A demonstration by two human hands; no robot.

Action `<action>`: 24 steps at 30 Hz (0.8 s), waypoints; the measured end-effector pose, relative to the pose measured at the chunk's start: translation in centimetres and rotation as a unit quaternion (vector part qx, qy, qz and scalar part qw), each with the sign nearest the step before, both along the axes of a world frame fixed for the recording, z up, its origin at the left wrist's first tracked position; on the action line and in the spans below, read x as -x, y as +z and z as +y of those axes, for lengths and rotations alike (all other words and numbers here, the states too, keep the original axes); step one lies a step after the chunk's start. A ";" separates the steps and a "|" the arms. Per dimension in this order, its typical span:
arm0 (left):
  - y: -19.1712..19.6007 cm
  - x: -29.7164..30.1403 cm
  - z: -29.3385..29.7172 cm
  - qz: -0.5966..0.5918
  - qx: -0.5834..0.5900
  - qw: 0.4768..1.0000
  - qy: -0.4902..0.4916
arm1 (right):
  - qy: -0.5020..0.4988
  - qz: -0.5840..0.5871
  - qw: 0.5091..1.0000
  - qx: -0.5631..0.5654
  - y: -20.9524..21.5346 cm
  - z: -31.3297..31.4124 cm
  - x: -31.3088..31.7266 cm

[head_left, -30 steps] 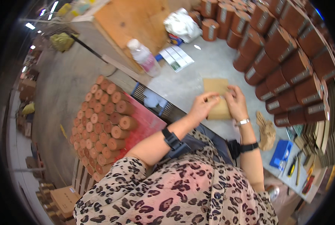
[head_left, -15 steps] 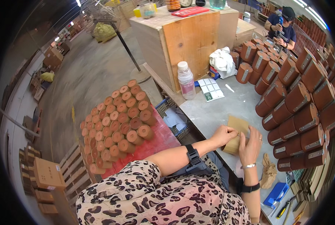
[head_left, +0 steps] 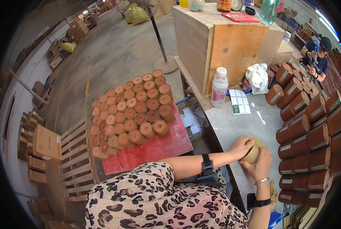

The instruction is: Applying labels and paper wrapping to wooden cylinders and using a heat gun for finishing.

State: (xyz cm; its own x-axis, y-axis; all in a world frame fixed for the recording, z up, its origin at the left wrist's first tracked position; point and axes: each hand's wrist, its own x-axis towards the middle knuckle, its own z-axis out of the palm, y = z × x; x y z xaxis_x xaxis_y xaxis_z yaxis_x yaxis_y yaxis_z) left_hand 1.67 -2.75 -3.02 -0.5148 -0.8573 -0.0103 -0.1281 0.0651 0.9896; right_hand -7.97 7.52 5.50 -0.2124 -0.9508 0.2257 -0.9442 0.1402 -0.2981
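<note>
Broadly, from largest to smallest. Grey worktable, bare patch at centre, running away from the body toward a plywood crate. Red pallet sheet to the left, below table level, carrying tan tubes stood on end. Dark brown labelled cylinders stacked on their sides along the table's right edge. White plastic bottle upright near the crate, well apart from the hands. Tan cardboard tube at the table's near edge, directly ahead of the torso, tilted, long axis seemingly slanting up and to the right, mostly hidden. Left hand curled over its left side, fingers bent and touching. Right hand cupped against its lower right side, fingers wrapped. Both equally near; tube pinned between them.
</note>
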 end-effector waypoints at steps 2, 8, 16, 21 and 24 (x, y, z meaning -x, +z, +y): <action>0.8 -1.1 0.0 0.030 -0.092 0.995 -0.019 | 0.023 -0.027 0.999 0.022 -1.1 -1.3 2.9; 1.7 -3.0 2.0 0.057 -0.328 0.941 -0.065 | -0.064 -0.294 0.936 -0.180 -2.0 -4.3 8.9; 0.8 0.6 3.0 0.048 -0.351 0.927 -0.125 | -0.072 -0.371 0.917 -0.128 -2.8 -3.1 8.3; 0.6 0.7 4.0 0.066 -0.320 0.935 -0.137 | -0.062 -0.445 0.891 -0.056 -4.6 -0.7 7.9; 1.6 -1.1 4.6 0.094 -0.349 0.916 -0.175 | -0.050 -0.542 0.839 0.010 -6.1 0.7 6.7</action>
